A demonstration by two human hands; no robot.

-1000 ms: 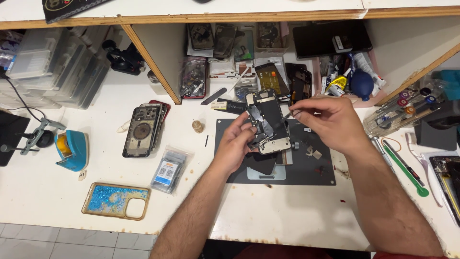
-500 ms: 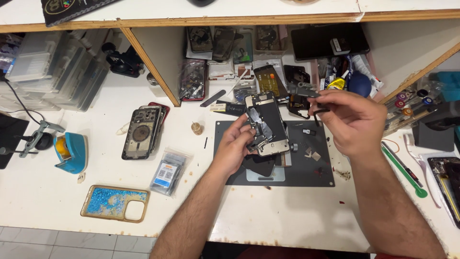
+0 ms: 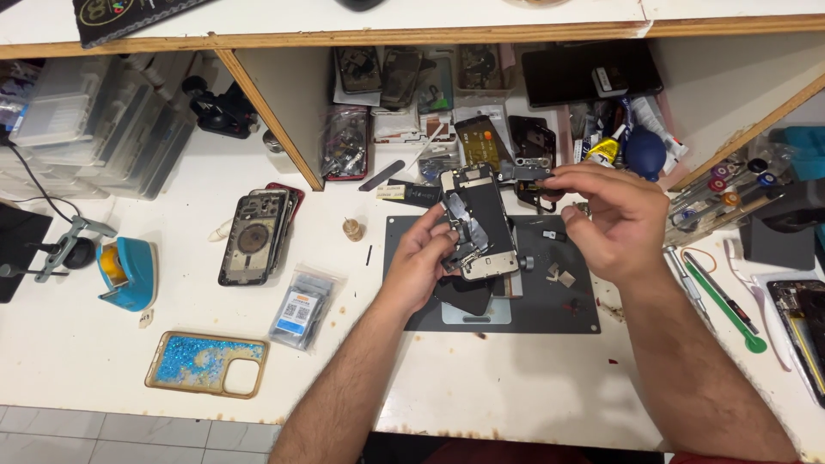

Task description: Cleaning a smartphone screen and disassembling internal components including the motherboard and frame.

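Observation:
My left hand point(image 3: 427, 255) grips the lower left edge of an opened phone body point(image 3: 478, 220) and holds it tilted above a dark work mat point(image 3: 550, 311). The phone's inner parts face up. My right hand point(image 3: 606, 215) is raised to the right of the phone, pinching a small dark metal part point(image 3: 533, 168) between thumb and fingertips near the phone's top right corner. Small loose parts point(image 3: 560, 275) lie on the mat below my right hand.
A stack of phone back shells point(image 3: 255, 235), a small bag with a blue part point(image 3: 299, 308) and a glittery blue case point(image 3: 206, 363) lie at left. A blue tape holder point(image 3: 127, 271) stands far left. Screwdrivers and a green tool point(image 3: 727, 300) lie at right. Shelf clutter is behind.
My right hand has lifted away from the phone's middle and moved up and right, now pinching a small dark part. The left hand keeps holding the phone.

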